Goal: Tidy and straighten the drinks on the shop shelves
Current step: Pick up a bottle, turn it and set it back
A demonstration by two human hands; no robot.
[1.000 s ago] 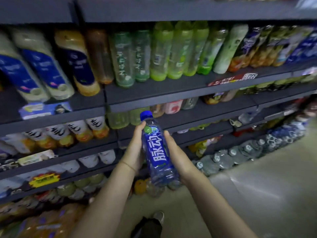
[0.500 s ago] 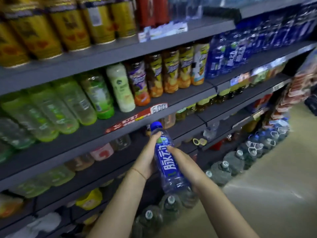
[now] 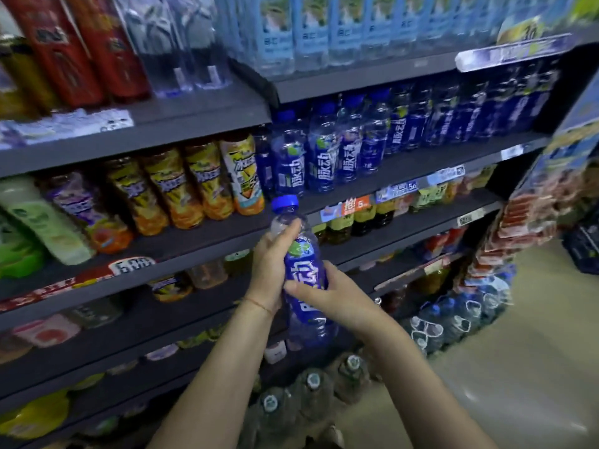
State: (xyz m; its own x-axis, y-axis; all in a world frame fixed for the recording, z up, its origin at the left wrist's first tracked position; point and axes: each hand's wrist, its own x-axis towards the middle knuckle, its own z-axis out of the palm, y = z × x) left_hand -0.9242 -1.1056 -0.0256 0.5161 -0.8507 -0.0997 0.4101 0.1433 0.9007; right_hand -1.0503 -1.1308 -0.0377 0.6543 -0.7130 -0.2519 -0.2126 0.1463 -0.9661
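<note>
I hold a clear drink bottle with a blue cap and blue label [image 3: 304, 264] upright in front of the shelves, in both hands. My left hand [image 3: 270, 270] wraps its upper body from the left, thumb near the neck. My right hand [image 3: 327, 296] grips the lower label from the right. Just above, a row of matching blue-label bottles [image 3: 327, 153] stands on a dark shelf [image 3: 405, 163], its front bottles near the shelf edge. The held bottle's cap sits just below that shelf's left end.
Orange and yellow juice bottles [image 3: 201, 186] stand left of the blue row. Red cans [image 3: 81, 50] and pale blue water bottles [image 3: 324, 30] fill the top shelf. Large water jugs [image 3: 311, 393] sit on the floor below my arms. A snack rack [image 3: 544, 222] stands at the right.
My view has swung up and right along the shelves, bringing the matching blue row into sight. The bottle stays upright in both hands, now raised close below that row.
</note>
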